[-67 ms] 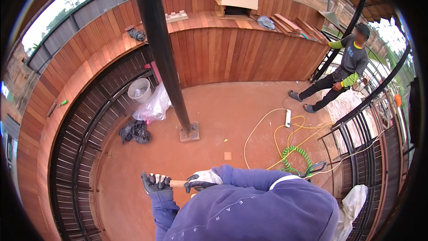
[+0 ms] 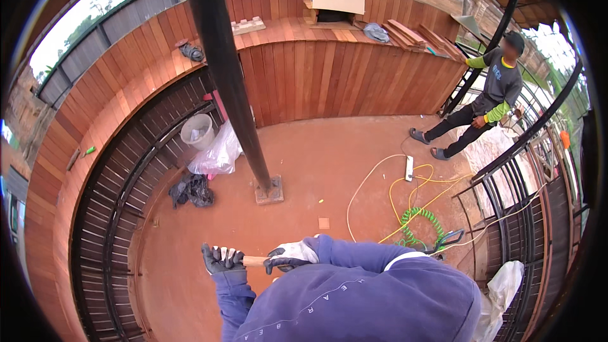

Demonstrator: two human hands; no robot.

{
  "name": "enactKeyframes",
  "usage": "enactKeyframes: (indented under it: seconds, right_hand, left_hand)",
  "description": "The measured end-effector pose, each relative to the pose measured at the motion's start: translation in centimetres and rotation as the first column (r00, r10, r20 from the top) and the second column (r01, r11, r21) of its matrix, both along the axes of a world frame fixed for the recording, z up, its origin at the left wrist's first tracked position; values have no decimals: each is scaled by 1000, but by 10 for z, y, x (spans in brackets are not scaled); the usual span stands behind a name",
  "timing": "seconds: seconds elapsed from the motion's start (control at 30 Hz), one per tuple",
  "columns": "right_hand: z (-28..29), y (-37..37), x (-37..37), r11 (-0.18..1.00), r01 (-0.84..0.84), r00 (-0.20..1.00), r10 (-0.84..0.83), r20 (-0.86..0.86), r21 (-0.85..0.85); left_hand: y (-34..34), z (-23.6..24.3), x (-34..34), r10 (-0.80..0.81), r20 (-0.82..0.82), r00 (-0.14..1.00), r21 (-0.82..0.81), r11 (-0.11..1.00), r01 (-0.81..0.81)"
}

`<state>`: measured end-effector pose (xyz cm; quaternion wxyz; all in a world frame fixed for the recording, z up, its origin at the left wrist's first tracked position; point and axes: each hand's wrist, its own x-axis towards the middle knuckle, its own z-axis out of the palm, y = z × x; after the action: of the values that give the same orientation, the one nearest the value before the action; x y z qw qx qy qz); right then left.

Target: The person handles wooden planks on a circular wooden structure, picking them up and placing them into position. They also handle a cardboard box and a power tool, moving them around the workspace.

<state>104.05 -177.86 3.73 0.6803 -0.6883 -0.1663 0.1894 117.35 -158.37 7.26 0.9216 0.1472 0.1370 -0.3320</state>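
Note:
My left hand (image 2: 223, 259), in a dark glove with pale patches on the fingers, is closed around one end of a short piece of wood (image 2: 255, 261). Its thumb points up and away. My right hand (image 2: 292, 255), in a white-backed glove with dark fingers, grips the other end. Only the light brown middle shows between the two gloves; both ends are hidden. The wood lies roughly level in front of my blue sweatshirt (image 2: 354, 304), above the reddish floor (image 2: 297, 177).
A black post (image 2: 231, 76) rises ahead. A curved wooden bench (image 2: 114, 101) rings the left and back. Plastic bags (image 2: 218, 152) and a bucket (image 2: 197, 130) stand left. At right lie a green coiled hose (image 2: 434, 221), cables and a power strip (image 2: 409, 168); a person (image 2: 497, 85) stands beyond.
My right hand has shifted very slightly to the right along the piece of wood. My left hand stays closed in nearly the same place.

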Motion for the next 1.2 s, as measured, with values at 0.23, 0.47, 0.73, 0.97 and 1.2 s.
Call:
enactKeyframes:
  seconds: [0.23, 0.47, 0.73, 0.97, 1.2]
  right_hand:
    - [52, -127, -7, 867, 237, 826, -417, -379, -438]
    - [36, -289, -29, 445, 857, 515, -750, -415, 260]
    - [64, -391, -10, 467, 884, 418, -788, -453, 4]
    - [26, -446, 38, 347, 937, 339, -868, -364, 44]
    - [59, -583, 140, 329, 944, 267, -774, -574, -4]
  left_hand:
    - [-55, -13, 104, 149, 179, 973, 103, 980, -169]
    - [-188, -60, 149, -522, 518, 678, 833, 488, -261]
    - [-348, -125, 88, -901, 217, 376, 976, 190, -109]
    - [-436, -138, 141, -969, 49, 243, 996, 28, -88]
    - [-576, -206, 250, -919, 106, 379, 956, 199, 217]
